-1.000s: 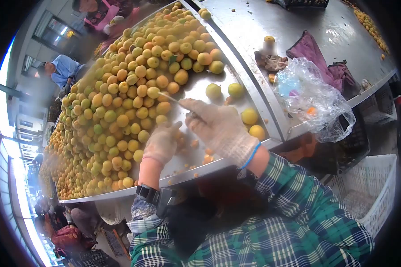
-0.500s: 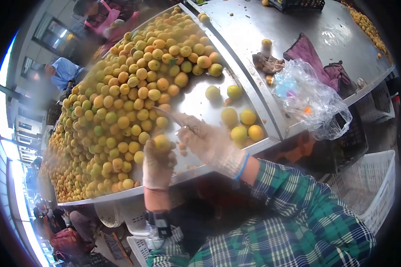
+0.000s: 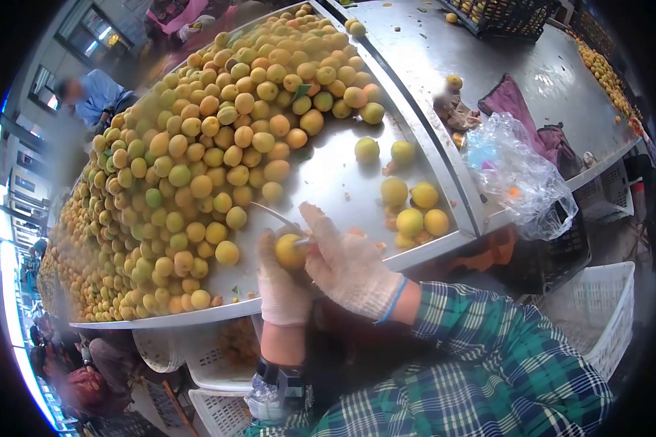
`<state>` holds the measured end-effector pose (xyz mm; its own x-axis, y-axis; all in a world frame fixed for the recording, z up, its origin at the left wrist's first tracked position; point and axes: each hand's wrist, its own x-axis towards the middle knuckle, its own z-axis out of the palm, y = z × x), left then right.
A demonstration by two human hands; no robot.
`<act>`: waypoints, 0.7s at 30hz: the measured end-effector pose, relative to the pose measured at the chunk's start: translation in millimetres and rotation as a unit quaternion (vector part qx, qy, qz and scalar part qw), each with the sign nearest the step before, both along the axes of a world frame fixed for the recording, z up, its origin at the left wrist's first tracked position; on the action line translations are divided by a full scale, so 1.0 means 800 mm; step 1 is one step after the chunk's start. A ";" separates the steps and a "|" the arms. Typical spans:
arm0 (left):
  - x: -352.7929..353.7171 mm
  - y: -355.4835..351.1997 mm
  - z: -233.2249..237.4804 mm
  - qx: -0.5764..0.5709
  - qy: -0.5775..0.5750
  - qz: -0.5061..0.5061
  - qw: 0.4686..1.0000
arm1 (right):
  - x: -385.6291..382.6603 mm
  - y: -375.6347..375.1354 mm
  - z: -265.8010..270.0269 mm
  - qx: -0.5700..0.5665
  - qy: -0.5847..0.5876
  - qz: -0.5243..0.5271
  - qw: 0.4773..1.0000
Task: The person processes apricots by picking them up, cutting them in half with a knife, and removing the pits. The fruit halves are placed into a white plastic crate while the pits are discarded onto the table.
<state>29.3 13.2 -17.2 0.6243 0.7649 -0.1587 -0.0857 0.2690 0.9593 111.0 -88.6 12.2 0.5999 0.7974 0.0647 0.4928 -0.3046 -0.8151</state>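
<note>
Closed around a yellow fruit (image 3: 291, 251), my left hand (image 3: 281, 288) wears a pale glove and is just over the table's front edge. My right hand (image 3: 350, 266), also gloved, grips a thin curved blade (image 3: 275, 213), its fingers touching the fruit's right side. The blade points up and to the left. A large heap of yellow-orange fruits (image 3: 189, 160) lies beyond and to the left of my hands on the metal table (image 3: 335, 171). Several separate yellow-green fruits (image 3: 410, 223) rest to the right.
A clear plastic bag (image 3: 521, 175), a purple cloth (image 3: 514, 102) and a black crate (image 3: 499, 14) are on the right-hand table. White crates (image 3: 590, 313) stand below. A person in blue (image 3: 98, 95) sits at the far left.
The view has shifted. My right hand has come in against the fruit in my left hand, with the blade still held. Both hands appear nearer the front edge.
</note>
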 end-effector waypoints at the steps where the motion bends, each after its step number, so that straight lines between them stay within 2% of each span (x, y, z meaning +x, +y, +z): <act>1: 0.000 0.000 0.008 -0.174 -0.051 0.020 0.983 | -0.003 0.002 -0.002 -0.001 0.000 0.002 1.000; 4: -0.004 -0.003 0.016 -0.222 -0.056 0.038 0.973 | -0.011 0.004 -0.011 0.005 -0.021 0.005 1.000; 8: -0.009 -0.004 0.013 -0.189 -0.048 0.038 0.980 | -0.015 0.004 -0.023 0.026 -0.039 0.013 0.999; 11: -0.008 -0.008 0.009 -0.125 -0.046 0.046 0.990 | -0.019 0.002 -0.023 0.048 -0.039 0.007 0.998; 13: -0.005 -0.016 0.015 -0.020 0.012 0.062 0.998 | -0.020 -0.001 -0.019 0.057 -0.024 -0.002 0.998; 14: -0.006 -0.016 0.008 -0.021 0.013 0.061 0.998 | -0.021 -0.003 -0.017 0.055 -0.013 -0.004 0.998; 16: -0.004 -0.018 -0.004 0.200 0.062 0.137 0.968 | -0.022 -0.004 -0.018 0.053 -0.001 -0.007 0.999; 18: -0.002 -0.026 0.008 0.185 0.054 0.137 0.972 | -0.027 -0.003 -0.026 0.080 -0.042 -0.034 0.995; 21: 0.000 -0.029 0.010 0.172 0.041 0.147 0.973 | -0.032 0.000 -0.030 0.057 -0.071 -0.046 0.995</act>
